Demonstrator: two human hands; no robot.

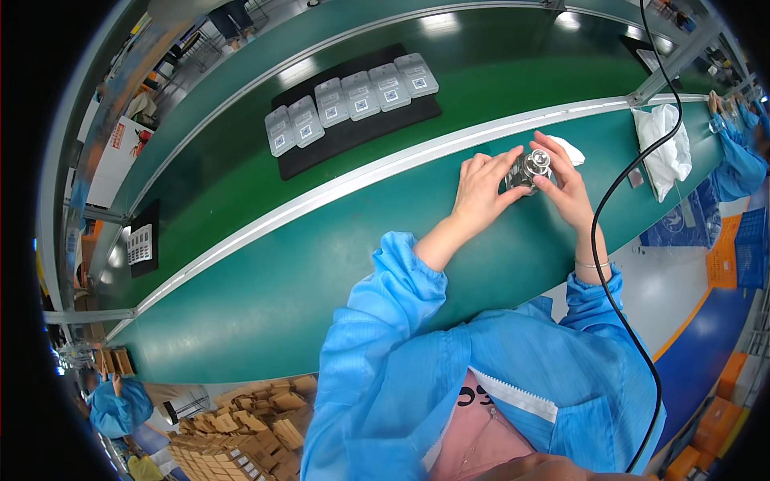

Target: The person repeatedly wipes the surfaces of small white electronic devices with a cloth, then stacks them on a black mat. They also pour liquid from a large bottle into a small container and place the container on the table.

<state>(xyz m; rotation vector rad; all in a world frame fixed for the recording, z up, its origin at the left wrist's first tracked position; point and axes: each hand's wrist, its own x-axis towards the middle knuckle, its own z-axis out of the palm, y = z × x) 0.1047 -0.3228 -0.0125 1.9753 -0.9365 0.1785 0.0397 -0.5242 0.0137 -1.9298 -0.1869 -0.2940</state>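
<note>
A small clear bottle-like thing (525,170) with a round transparent top and a darker body stands on the green workbench. My left hand (483,186) curves round its left side, thumb and fingertips touching it. From the right, my right hand (566,186) closes on it with the fingers behind and the thumb in front. Both hands partly hide its body, so its exact kind is unclear. Just behind my right fingers lies a white soft-looking thing (568,150), partly covered by them.
Beyond the metal rail (321,191), several clear packs (361,96) with square codes lie on a black mat (301,163) on the green belt. A white plastic bag (664,144) lies at the right. A black cable (597,232) hangs beside my right arm. Cardboard boxes (241,433) are heaped lower left.
</note>
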